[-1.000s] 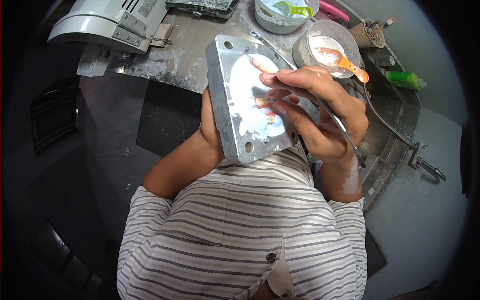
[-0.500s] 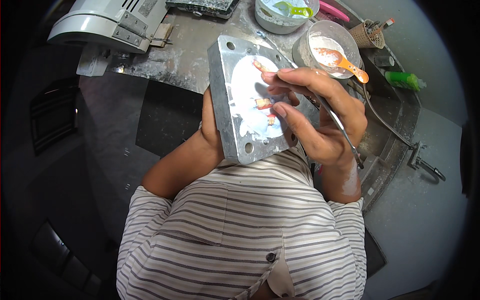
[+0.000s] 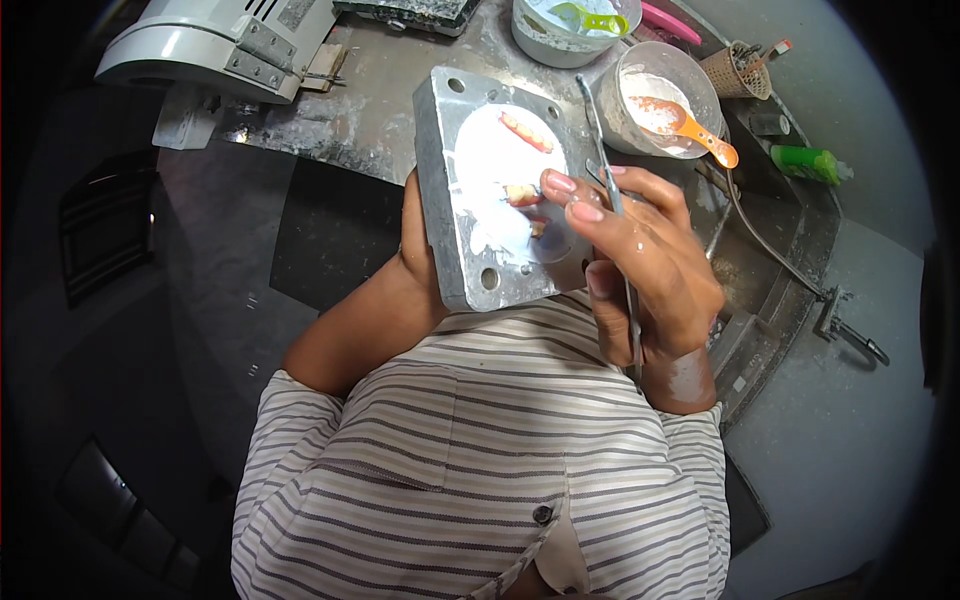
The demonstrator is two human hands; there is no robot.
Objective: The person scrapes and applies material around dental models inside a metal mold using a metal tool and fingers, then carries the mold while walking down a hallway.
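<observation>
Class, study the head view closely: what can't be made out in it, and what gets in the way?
All in the head view:
- Left hand: most fingers hidden behind the metal block.
- White plaster: fine surface detail washed out by glare.
- Lowest teeth: too small and shaded to count.
- White machine: cut off by the top edge.
- Stick: lower end hidden inside the basket.

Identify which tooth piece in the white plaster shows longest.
The top tooth piece, a long strip nearest the far edge of the metal block; the middle piece and bottom piece show shorter.
</observation>
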